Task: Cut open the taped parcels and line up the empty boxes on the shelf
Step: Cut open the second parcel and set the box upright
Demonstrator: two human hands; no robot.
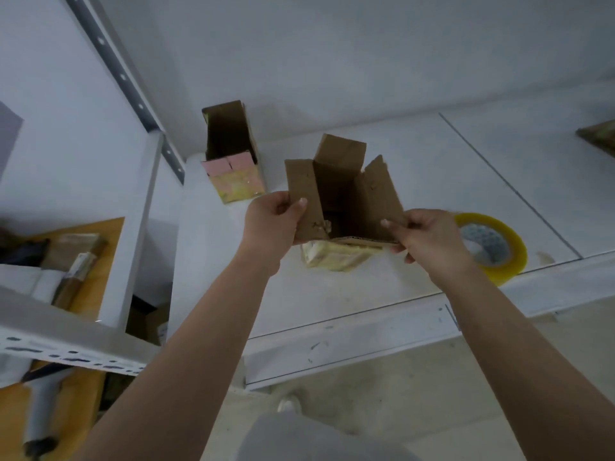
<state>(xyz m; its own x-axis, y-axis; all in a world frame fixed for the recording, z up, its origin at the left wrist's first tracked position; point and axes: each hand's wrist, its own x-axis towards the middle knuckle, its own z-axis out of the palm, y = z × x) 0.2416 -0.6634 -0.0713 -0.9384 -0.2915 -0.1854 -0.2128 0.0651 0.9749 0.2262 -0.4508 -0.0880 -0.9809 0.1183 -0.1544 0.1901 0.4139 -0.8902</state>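
Both hands (271,221) (429,239) pinch open box (339,194) flaps.

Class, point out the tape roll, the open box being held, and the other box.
tape roll (514,252), head view, yellow outer rim
held box (339,197), head view, dark inside
other box (237,183), head view, taped front

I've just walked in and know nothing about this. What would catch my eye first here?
Two bare hands, the left hand and right hand, each pinch a flap of an open cardboard box on the white shelf. Behind it to the left stands a second open box with a pink front flap. A yellow tape roll lies just right of the right hand, near the shelf's front edge.
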